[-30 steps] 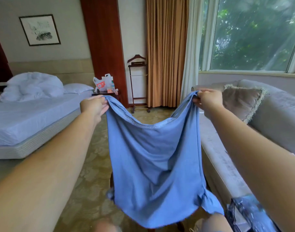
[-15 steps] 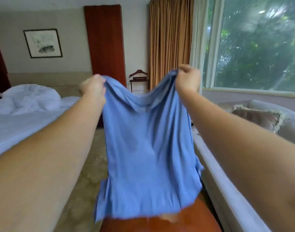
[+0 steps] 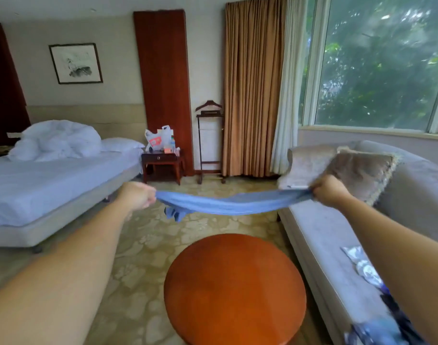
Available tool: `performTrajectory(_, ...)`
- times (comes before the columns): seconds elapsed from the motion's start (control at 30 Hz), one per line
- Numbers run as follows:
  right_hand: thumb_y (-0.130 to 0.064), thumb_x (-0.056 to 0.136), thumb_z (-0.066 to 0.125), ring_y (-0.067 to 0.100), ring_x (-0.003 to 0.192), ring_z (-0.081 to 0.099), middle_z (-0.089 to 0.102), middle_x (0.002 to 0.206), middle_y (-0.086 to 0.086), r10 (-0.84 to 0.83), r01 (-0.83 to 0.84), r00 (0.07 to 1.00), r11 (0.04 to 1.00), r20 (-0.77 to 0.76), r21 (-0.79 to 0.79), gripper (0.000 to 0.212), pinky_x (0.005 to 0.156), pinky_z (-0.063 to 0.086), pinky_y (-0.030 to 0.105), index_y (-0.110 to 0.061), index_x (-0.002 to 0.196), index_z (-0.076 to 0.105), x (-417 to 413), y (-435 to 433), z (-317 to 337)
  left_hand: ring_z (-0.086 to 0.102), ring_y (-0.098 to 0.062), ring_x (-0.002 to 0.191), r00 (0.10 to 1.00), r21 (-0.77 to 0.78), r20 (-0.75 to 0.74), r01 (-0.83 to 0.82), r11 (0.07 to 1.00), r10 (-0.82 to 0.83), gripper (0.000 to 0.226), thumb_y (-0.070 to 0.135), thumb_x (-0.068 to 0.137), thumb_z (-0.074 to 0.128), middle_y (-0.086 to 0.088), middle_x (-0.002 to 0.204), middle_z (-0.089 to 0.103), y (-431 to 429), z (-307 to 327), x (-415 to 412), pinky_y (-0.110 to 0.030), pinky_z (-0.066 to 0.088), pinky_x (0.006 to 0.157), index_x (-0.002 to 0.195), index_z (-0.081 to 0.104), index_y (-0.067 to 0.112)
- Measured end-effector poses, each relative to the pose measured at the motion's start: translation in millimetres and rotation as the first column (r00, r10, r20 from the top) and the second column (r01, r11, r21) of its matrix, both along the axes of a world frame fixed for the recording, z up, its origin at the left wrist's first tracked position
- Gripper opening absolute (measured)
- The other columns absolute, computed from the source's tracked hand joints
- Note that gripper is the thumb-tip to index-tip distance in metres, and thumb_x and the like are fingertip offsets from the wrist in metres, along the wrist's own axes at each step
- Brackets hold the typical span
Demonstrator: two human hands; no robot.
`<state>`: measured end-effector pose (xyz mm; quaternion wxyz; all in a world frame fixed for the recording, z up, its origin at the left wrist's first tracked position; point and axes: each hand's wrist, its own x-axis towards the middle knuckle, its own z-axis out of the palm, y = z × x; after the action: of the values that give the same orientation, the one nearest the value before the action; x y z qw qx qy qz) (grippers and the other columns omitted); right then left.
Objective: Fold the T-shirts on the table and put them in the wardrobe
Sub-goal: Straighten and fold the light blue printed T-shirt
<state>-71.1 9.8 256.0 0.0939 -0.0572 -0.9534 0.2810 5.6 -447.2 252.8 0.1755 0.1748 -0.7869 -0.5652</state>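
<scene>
Blue T-shirt (image 3: 227,204) pulled out in mid-air between left grip (image 3: 138,196) and right grip (image 3: 328,191).
Each grip is fisted tight on one end; the shirt sags over the carpet (image 3: 148,245) beyond the round worktop (image 3: 235,290), bed (image 3: 51,180) left, sofa (image 3: 320,227) right.

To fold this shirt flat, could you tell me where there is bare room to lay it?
The round wooden table below the blue T-shirt shows bare. The sofa seat is bare midway; patterned cloth crowds its near end.
</scene>
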Motion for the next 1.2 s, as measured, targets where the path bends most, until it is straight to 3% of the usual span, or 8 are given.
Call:
performTrajectory(0.13,-0.002,0.088,0.055,0.027,0.094,0.064,0.064,0.090,0.008,0.011,-0.072,0.945,0.982,0.327,0.177,0.021,0.083,0.050,0.032,-0.007,0.099,0.072,39.3,15.3,-95.2,0.055,-0.017,0.047,0.900,-0.322,0.427,0.241,0.915,-0.086,0.029,-0.014,0.080,0.060,-0.006,0.045,0.057,-2.2,-94.9,23.9,-0.018,0.042,0.045,0.062,0.069,0.007)
performTrajectory(0.43,0.000,0.088,0.060,0.021,0.073,0.067,0.068,0.081,0.009,0.110,-0.191,0.861,0.975,0.496,0.116,0.012,0.072,0.057,0.032,-0.001,0.097,0.067,43.5,4.1,-138.4,0.063,-0.003,0.051,0.576,-0.272,0.796,0.612,0.743,-0.183,0.019,-0.002,0.090,0.059,0.004,0.050,0.066,16.4,-142.8,29.3,-0.016,0.047,0.055,0.082,0.064,0.014)
performTrajectory(0.57,0.015,0.082,0.063,0.027,0.090,0.069,0.067,0.087,0.015,0.111,-0.312,0.558,0.946,0.822,0.085,0.029,0.084,0.057,0.032,0.001,0.107,0.067,54.1,12.1,-157.8,0.071,-0.006,0.076,0.282,-0.069,0.936,0.731,0.679,-0.209,0.011,0.007,0.093,0.060,0.003,0.067,0.072,22.9,-149.3,40.5,-0.023,0.050,0.072,0.094,0.062,0.018)
performTrajectory(0.67,-0.017,0.098,0.052,0.026,0.096,0.066,0.068,0.108,0.016,-0.098,-0.335,0.295,0.921,0.950,0.199,0.028,0.087,0.051,0.034,-0.001,0.120,0.060,59.9,15.5,-177.7,0.071,-0.011,0.080,0.065,0.101,0.973,0.741,0.664,-0.220,0.017,0.036,0.095,0.058,0.003,0.078,0.068,33.5,-163.7,44.7,-0.026,0.051,0.073,0.098,0.061,0.019)
performTrajectory(0.73,-0.025,0.098,0.052,0.030,0.100,0.067,0.070,0.108,0.016,-0.197,-0.316,0.366,0.893,0.910,0.321,0.033,0.078,0.054,0.036,0.001,0.114,0.064,56.7,14.8,-190.9,0.070,-0.014,0.079,0.125,0.043,0.973,0.726,0.687,-0.193,0.036,0.053,0.091,0.058,0.001,0.085,0.066,36.3,-176.5,36.3,-0.027,0.050,0.076,0.099,0.063,0.018)
performTrajectory(0.87,-0.015,0.094,0.052,0.032,0.101,0.065,0.066,0.112,0.016,0.002,-0.279,0.796,0.888,0.606,0.364,0.028,0.083,0.053,0.037,0.002,0.115,0.059,31.6,-11.2,-215.5,0.063,-0.021,0.077,0.508,-0.263,0.845,0.666,0.698,-0.167,0.038,0.049,0.087,0.066,-0.007,0.090,0.067,38.4,-211.8,-1.0,-0.030,0.047,0.074,0.087,0.064,0.012)
performTrajectory(1.0,-0.017,0.096,0.041,0.031,0.121,0.053,0.055,0.134,0.009,0.143,-0.387,0.813,0.857,0.565,0.341,0.035,0.099,0.045,0.035,-0.011,0.127,0.057,6.6,-55.5,-240.8,0.058,-0.027,0.114,0.707,-0.484,0.692,0.605,0.632,-0.147,0.047,0.042,0.088,0.068,-0.011,0.124,0.061,56.3,-249.4,-33.1,-0.030,0.043,0.091,0.123,0.063,0.011)
performTrajectory(1.2,-0.037,0.098,0.051,0.033,0.142,0.027,0.025,0.155,0.014,0.279,-0.438,0.799,0.877,0.533,0.197,0.056,0.114,0.027,0.039,-0.019,0.149,0.035,-27.6,-111.2,-308.4,0.015,-0.027,0.148,0.709,-0.558,0.682,0.663,0.499,-0.180,0.070,0.047,0.096,0.053,-0.005,0.162,0.012,92.8,-303.9,-69.1,-0.040,0.023,0.118,0.155,0.021,0.025)
